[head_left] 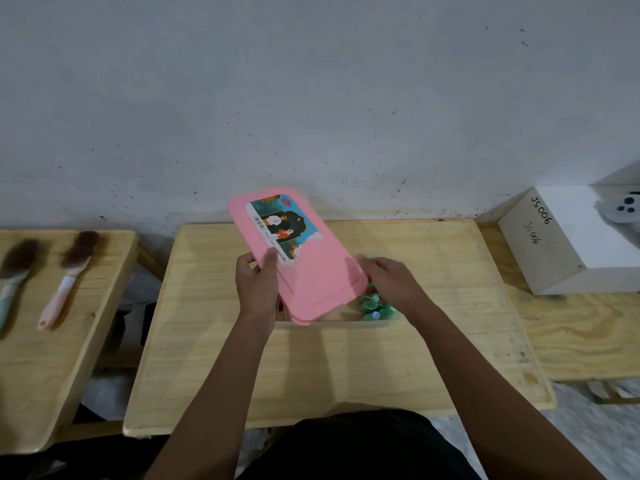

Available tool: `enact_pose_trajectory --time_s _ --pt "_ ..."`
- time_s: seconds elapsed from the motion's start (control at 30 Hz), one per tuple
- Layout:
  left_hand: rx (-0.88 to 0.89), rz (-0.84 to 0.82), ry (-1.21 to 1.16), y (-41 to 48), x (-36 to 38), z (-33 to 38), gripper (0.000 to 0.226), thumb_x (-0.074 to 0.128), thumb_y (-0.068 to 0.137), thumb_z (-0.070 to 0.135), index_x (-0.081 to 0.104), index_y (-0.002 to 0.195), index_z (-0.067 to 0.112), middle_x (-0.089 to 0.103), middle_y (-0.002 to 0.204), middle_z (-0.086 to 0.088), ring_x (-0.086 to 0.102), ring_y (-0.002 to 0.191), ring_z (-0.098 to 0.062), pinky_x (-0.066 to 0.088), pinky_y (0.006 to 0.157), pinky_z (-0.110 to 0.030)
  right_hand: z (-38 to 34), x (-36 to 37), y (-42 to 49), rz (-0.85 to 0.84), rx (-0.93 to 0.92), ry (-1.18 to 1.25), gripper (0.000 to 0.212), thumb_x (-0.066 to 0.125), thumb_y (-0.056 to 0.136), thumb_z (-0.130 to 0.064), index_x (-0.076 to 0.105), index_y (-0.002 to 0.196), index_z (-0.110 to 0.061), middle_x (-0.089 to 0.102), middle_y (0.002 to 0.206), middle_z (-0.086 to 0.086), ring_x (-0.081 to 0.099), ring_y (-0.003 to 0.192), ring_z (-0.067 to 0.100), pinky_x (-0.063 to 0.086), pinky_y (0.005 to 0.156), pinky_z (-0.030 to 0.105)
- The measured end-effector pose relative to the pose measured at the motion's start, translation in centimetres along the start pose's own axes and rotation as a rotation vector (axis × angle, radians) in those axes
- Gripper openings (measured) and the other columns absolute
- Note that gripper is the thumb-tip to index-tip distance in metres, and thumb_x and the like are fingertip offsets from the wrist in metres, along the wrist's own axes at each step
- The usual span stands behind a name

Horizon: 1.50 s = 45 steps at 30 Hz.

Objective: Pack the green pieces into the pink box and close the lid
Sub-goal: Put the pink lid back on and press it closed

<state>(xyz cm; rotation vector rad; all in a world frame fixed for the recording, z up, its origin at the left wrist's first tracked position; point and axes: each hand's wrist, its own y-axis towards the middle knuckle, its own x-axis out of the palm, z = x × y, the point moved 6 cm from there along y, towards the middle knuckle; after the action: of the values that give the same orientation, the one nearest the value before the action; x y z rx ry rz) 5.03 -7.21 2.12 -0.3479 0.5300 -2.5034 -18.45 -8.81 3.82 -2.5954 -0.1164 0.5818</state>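
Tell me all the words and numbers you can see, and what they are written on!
"JS006", handwritten large on the white box.
"JS 006", written again smaller below it on the same box.
The sticker on the pink lid has a barcode, a logo and a line of print, all too small and blurred to read.

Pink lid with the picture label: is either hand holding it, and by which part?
The left hand grips the pink plastic lid by its left long edge, thumb on top. The right hand touches its right edge; a grip there cannot be told.
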Motion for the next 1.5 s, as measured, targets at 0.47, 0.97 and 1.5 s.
enact_pose_trajectory --time_s 0.47,0.97,1.5 --pt "-0.206 -0.107 -0.255 1.3 -0.4 -1.3 0.040 0.054 0.094 0.024 0.049 0.128 0.004 0.063 0.111 -0.015 0.064 0.090 -0.026 0.054 0.074 -0.038 3.2 -2.6 2.2 -0.052 0.065 0.584 0.050 0.081 0.075 -0.021 0.056 0.116 -0.009 0.071 0.100 0.014 0.065 0.079 0.023 0.053 0.061 0.032" --pt "0.217 0.004 0.939 2.4 -3.3 -2.8 0.026 0.051 0.095 0.031 0.060 0.092 0.006 0.065 0.087 -0.010 0.060 0.075 -0.022 0.037 0.050 -0.024 4.0 -3.5 6.0 0.263 -0.077 0.023 0.068 0.070 0.084 -0.044 0.040 0.140 -0.020 0.052 0.135 0.013 0.054 0.114 0.029 0.044 0.088 0.034" --pt "0.248 0.069 1.017 4.6 -2.9 -5.4 0.020 0.042 0.098 0.023 0.048 0.091 0.006 0.059 0.093 -0.019 0.058 0.081 -0.035 0.043 0.066 -0.037 4.6 -1.8 7.5 0.331 -0.194 -0.057 0.054 0.058 0.094 -0.035 0.040 0.140 -0.012 0.045 0.140 0.009 0.043 0.128 0.024 0.037 0.101 0.036"
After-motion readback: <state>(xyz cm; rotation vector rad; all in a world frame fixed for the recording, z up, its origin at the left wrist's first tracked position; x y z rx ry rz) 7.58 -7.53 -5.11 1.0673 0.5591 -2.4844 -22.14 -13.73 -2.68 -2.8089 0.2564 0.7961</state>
